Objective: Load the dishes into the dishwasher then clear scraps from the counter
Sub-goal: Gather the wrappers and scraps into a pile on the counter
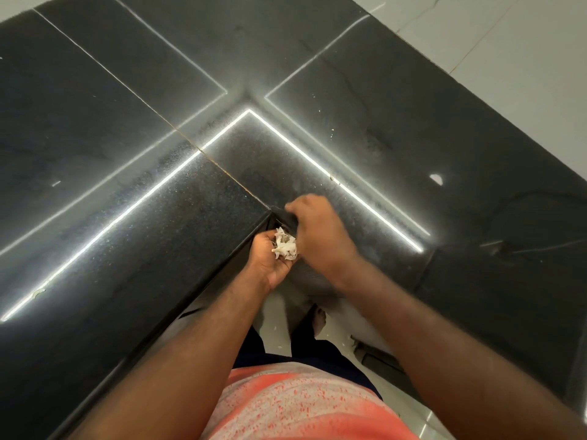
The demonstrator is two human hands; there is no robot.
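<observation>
Scraps (286, 247) held at the inner corner of the black counter (127, 217).
White scraps lie in the cupped left hand (270, 263), fingers (263, 241) curled round them, just below the counter edge. The right hand (317, 233) rests on that edge beside them; blurred, finger state cannot be told.

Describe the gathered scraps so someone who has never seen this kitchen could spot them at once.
Find the black counter and follow its front edges to the inner corner where the two runs meet. Just below that corner the left hand is cupped palm up, holding the pile of scraps: a pale shredded clump, far bigger than the tiny specks on the counter.
</observation>
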